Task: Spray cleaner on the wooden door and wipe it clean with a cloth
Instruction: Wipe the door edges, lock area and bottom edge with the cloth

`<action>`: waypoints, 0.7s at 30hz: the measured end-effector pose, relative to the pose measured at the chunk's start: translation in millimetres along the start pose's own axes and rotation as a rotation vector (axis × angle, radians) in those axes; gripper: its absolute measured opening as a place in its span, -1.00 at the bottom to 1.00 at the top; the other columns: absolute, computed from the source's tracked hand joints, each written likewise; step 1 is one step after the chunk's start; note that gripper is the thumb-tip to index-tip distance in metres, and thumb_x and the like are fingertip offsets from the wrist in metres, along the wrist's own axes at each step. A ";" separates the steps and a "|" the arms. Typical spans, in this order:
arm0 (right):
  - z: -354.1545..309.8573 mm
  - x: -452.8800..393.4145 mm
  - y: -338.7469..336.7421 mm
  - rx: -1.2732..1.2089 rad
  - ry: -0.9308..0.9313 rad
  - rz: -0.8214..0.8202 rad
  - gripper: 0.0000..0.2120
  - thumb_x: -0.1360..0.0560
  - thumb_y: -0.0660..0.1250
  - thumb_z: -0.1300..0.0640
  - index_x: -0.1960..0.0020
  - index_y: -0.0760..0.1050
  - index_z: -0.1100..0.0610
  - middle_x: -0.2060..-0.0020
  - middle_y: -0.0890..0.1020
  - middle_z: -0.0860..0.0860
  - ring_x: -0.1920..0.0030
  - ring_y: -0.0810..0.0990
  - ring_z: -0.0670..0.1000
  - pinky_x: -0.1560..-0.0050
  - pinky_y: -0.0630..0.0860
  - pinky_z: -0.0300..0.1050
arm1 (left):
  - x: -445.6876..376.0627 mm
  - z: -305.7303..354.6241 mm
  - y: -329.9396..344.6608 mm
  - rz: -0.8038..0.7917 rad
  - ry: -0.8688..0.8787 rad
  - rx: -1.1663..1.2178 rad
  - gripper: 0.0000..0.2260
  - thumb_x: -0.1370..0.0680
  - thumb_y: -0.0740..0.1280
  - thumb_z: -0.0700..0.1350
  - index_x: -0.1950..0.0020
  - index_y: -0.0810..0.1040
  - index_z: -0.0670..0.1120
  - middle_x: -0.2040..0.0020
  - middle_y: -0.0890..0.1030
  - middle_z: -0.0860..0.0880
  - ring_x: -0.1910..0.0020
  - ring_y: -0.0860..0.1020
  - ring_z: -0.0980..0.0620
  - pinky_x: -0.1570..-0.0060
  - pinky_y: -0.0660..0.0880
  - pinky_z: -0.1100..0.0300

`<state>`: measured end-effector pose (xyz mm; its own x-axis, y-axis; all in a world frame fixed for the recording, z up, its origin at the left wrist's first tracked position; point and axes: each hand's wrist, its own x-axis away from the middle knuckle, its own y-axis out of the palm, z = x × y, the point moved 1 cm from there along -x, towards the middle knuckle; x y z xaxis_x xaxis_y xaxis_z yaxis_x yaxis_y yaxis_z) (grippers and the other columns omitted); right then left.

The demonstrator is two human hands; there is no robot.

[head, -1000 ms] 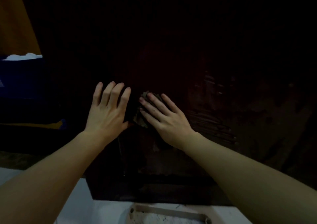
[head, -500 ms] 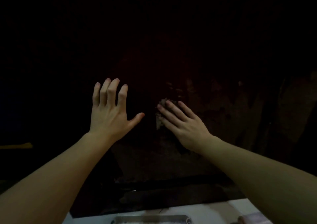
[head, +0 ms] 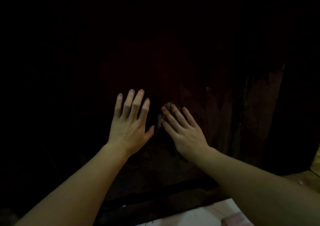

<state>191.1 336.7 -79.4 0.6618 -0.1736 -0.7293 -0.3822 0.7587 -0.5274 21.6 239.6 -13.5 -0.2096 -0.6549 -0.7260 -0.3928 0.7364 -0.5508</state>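
Note:
The dark wooden door (head: 225, 118) fills the view in very dim light, with worn, streaked grain showing at the right. My right hand (head: 183, 130) lies flat with straight fingers on a small greyish cloth (head: 167, 105) and presses it against the door; only the cloth's edge shows past my fingertips. My left hand (head: 129, 121) rests flat on the door just left of the cloth, fingers straight and a little spread, holding nothing. No spray bottle is visible.
A pale floor (head: 199, 215) shows below the door's bottom edge, with a pinkish object (head: 235, 219) at the lower right. A yellowish surface (head: 311, 173) sits at the far right edge. The left side is too dark to make out.
The view has swung right, so the blue and orange things at the left are gone. My right hand and the cloth have slid right along the door; my left hand followed, its thumb spreading out.

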 end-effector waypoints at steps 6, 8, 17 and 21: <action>36.5 -53.0 -21.4 -0.070 0.236 0.210 -0.47 -0.58 0.15 0.06 -0.52 0.24 0.14 -0.54 0.18 0.15 -0.55 0.09 0.20 -0.51 0.06 0.22 | -13.2 29.8 7.6 0.046 -0.064 0.065 -0.27 -0.37 0.37 0.16 -0.40 0.24 -0.19 -0.43 0.14 -0.22 -0.47 0.08 -0.25 -0.46 -0.07 -0.23; 40.3 -33.1 -10.6 -0.055 0.214 0.189 -0.46 -0.56 0.16 0.07 -0.52 0.24 0.15 -0.54 0.15 0.15 -0.55 0.08 0.21 -0.52 0.06 0.22 | -15.8 43.7 9.4 0.060 -0.037 0.103 -0.33 -0.39 0.37 0.10 -0.38 0.27 -0.18 -0.43 0.16 -0.21 -0.47 0.11 -0.24 -0.47 -0.06 -0.22; 63.8 -36.0 -22.7 -0.057 0.237 0.181 -0.50 -0.64 -0.03 0.02 -0.53 0.22 0.16 -0.53 0.18 0.17 -0.54 0.08 0.21 -0.51 0.05 0.22 | -31.9 64.3 3.7 0.049 -0.067 0.149 -0.28 -0.36 0.42 0.05 -0.41 0.24 -0.19 -0.43 0.17 -0.21 -0.46 0.13 -0.22 -0.47 -0.09 -0.21; 69.7 -11.9 -14.9 -0.078 0.382 0.159 -0.46 -0.62 0.06 0.02 -0.55 0.13 0.16 -0.56 0.10 0.17 -0.56 0.02 0.23 -0.51 0.05 0.23 | -33.9 67.1 -0.5 0.032 -0.061 0.132 -0.29 -0.40 0.41 0.05 -0.44 0.24 -0.20 -0.43 0.17 -0.21 -0.46 0.13 -0.23 -0.47 -0.08 -0.22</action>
<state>233.8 371.2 -32.5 0.3093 -0.2898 -0.9057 -0.5178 0.7476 -0.4160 89.0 272.9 -16.3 -0.1639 -0.6222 -0.7655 -0.2650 0.7753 -0.5734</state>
